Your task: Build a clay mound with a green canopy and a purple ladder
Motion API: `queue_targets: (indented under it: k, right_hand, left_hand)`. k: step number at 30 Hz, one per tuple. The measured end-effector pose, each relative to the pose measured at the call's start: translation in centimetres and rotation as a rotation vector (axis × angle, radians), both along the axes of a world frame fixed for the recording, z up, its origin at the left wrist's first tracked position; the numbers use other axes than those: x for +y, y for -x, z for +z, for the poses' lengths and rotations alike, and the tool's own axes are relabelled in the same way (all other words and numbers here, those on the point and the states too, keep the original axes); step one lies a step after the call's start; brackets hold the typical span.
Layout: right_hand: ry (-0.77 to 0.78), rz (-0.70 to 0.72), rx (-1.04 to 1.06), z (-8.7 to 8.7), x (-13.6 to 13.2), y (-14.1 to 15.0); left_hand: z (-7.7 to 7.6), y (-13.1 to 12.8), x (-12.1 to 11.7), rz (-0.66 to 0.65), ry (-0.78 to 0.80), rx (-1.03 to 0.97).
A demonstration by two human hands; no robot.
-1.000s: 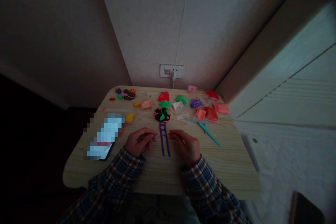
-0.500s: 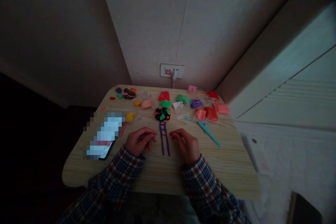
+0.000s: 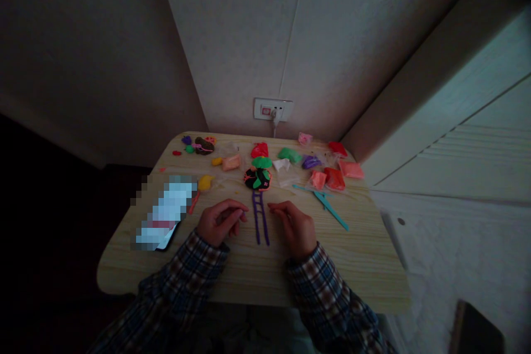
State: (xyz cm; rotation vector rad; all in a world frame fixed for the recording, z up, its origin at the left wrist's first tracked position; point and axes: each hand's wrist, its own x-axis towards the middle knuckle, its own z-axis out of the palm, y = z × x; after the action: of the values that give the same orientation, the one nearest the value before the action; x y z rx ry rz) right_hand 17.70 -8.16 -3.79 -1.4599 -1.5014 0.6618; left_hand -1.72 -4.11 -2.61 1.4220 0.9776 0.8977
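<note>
A purple clay ladder (image 3: 260, 217) lies flat on the pale wooden table (image 3: 357, 257), running toward a black, green and orange clay lump (image 3: 257, 178). My left hand (image 3: 219, 222) rests just left of the ladder with curled fingers pressed together, the tips close to its left rail. My right hand (image 3: 295, 228) rests just right of it, fingers curled and pointing at the right rail. I cannot make out anything held in either hand. Both sleeves are plaid.
A phone (image 3: 164, 214) lies at the table's left. Several clay pieces and packets in red (image 3: 259, 150), green (image 3: 289, 155), purple (image 3: 310, 162) and orange (image 3: 334, 178) lie along the back. Teal plastic tools (image 3: 326, 204) lie at the right. A wall socket (image 3: 272, 109) sits behind.
Both hands stay beside the ladder, almost unmoved. The view has shifted very slightly.
</note>
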Motion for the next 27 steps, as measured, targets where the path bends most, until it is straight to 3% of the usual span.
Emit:
queue_targets:
  k: [5,13,21,27]
  right_hand:
    - [-0.010,-0.058,0.006,0.1,0.0,0.1]
    - [0.019,0.003,-0.077,0.1,0.0,-0.1]
    - [-0.002,-0.035,-0.071,0.1,0.0,0.0]
    - [0.041,0.006,-0.015,0.2,0.1,0.1]
  left_hand:
    - [-0.2,0.1,0.1,-0.030,-0.004,0.004]
    - [0.1,-0.1,0.0,-0.019,0.020,0.011]
    - [1.0,-0.5,-0.5,0.040,0.047,0.000]
    - [0.6,-0.3,-0.3,0.009,0.000,0.030]
